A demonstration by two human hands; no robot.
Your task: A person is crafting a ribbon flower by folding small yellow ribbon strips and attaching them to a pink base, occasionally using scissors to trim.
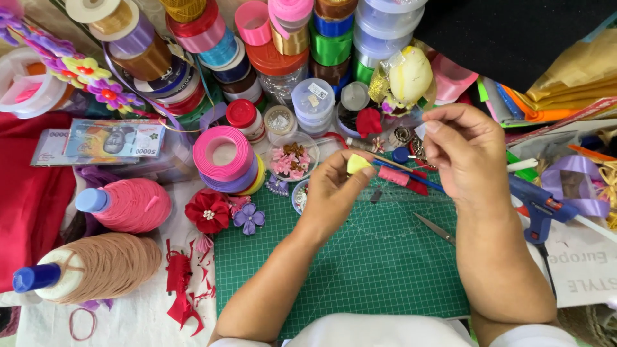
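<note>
1. Our left hand (331, 193) is raised over the green cutting mat (360, 263), thumb & fingers pinched on a small yellow fabric piece (357, 163).
2. Our right hand (466, 154) is up beside it, fingertips pressed together as if on sth very thin; we can't tell what, if anything, it's grasping.
3. The yellow piece sits at the left fingertips, just left of a pink thread spool (393, 175) lying at the mat's far edge w/ a thin wooden stick (392, 164).
4. Scissors (435, 229) lie on the mat between our forearms.
5. A blue glue gun (538, 204) lies right of the right wrist.
6. Left of the mat: pink ribbon roll (223, 157), red fabric flower (208, 211), purple flower (249, 218), pink yarn cone (128, 204), tan yarn cone (96, 266).
7. Stacked ribbon rolls (283, 38) fill the back.
</note>
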